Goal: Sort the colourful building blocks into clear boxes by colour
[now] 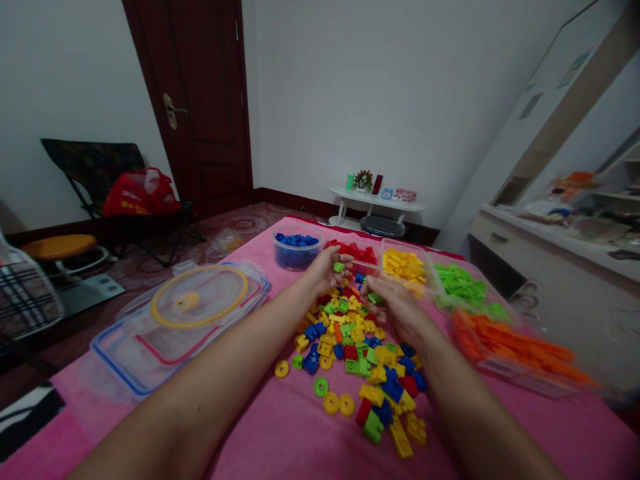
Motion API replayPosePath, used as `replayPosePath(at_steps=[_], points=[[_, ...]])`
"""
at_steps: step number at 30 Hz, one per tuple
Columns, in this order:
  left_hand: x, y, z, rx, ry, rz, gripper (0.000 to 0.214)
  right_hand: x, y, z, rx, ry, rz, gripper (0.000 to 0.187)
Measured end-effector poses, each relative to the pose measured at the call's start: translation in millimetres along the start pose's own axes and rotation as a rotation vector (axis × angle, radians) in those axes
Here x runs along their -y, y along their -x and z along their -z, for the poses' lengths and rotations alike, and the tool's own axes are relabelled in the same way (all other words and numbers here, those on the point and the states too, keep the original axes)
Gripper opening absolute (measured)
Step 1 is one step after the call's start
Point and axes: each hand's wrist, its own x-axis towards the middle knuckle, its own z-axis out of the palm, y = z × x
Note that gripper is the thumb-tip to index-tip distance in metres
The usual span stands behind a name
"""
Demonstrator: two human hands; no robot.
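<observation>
A heap of small plastic building pieces (360, 353) in yellow, blue, red and green lies on the pink tablecloth (280, 433). My left hand (325, 272) hovers over the heap's far edge, fingers pinched on a small green piece (339, 267). My right hand (395, 307) rests on the heap just beside it, fingers curled around a green piece (375, 298). Behind the hands stand clear tubs sorted by colour: blue pieces (296, 248), red pieces (356, 253), yellow pieces (403, 265), green pieces (463, 285) and orange pieces (505, 343).
Several clear container lids (185, 320) with coloured rims are stacked at the left of the table. A folding chair with a red bag (140, 193) and a dark door (200, 107) stand behind. A cabinet (550, 253) runs along the right.
</observation>
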Motion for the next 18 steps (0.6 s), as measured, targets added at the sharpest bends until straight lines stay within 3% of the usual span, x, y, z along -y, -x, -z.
replayPosePath(at_steps=[3,5,7,9,12,16,18], points=[[0.0,-1.3,1.6,-0.034,-0.034,-0.026,0.025,-5.6,1.9,-13.0,-0.031,0.459,0.217,0.021],[2.6,-2.3,0.7,-0.031,-0.066,-0.027,0.022,-9.8,3.8,-21.6,-0.034,0.710,0.288,0.030],[5.4,-2.3,-1.4,-0.034,-0.104,-0.030,0.019,-13.2,5.3,-27.6,-0.018,0.833,0.290,0.031],[7.1,-1.3,-3.5,-0.034,-0.140,-0.042,0.016,-15.1,5.1,-30.0,-0.026,0.821,0.286,0.025],[6.0,0.8,-4.9,-0.026,-0.136,-0.059,0.019,-13.2,1.7,-27.3,-0.088,0.479,0.200,0.018],[0.5,4.0,-5.7,0.006,-0.006,0.014,0.025,-2.3,-1.5,-15.3,-0.061,-0.436,-0.112,0.021],[0.2,7.0,-10.0,0.034,0.024,-0.028,0.027,3.7,-1.1,-10.2,-0.042,-0.738,-0.198,0.021]])
